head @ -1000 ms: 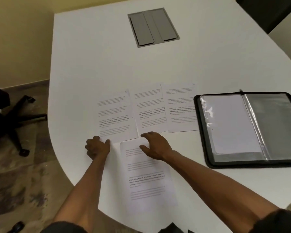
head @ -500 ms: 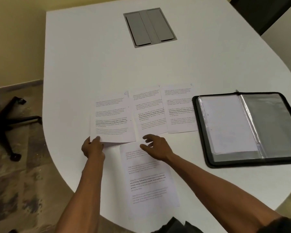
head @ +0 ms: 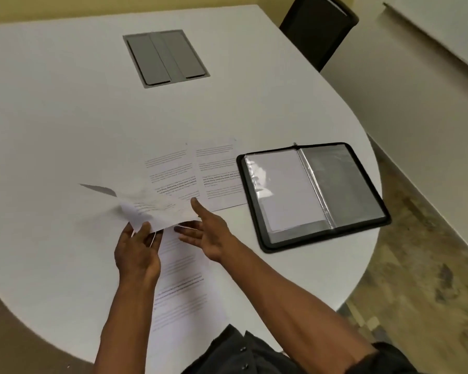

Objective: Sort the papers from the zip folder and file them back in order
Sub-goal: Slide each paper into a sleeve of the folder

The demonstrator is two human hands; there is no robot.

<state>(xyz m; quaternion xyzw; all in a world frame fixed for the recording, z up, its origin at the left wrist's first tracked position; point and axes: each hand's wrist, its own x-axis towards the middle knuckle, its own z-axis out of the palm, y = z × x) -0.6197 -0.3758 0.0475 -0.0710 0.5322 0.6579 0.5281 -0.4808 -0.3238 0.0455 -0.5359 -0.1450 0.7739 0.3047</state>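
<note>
My left hand (head: 137, 249) pinches the near edge of a printed sheet (head: 149, 207) and holds it lifted and curled above the white table (head: 65, 130). My right hand (head: 204, 232) hovers beside it with straight, spread fingers, palm turned up, just under the sheet's right edge. Two more printed sheets lie flat side by side beyond the hands, a middle sheet (head: 170, 171) and a right sheet (head: 219, 174). A fourth sheet (head: 184, 282) lies between my forearms near the table's front edge. The black zip folder (head: 312, 195) lies open to the right, showing clear sleeves with a white page inside.
A grey cable hatch (head: 166, 58) is set into the table at the back. A dark chair (head: 319, 25) stands behind the table at the upper right. The table's rounded edge runs close behind the folder on the right.
My left hand has lifted the leftmost sheet off the table and swung it toward the right. My right hand has turned palm up beside it. The view has shifted right.
</note>
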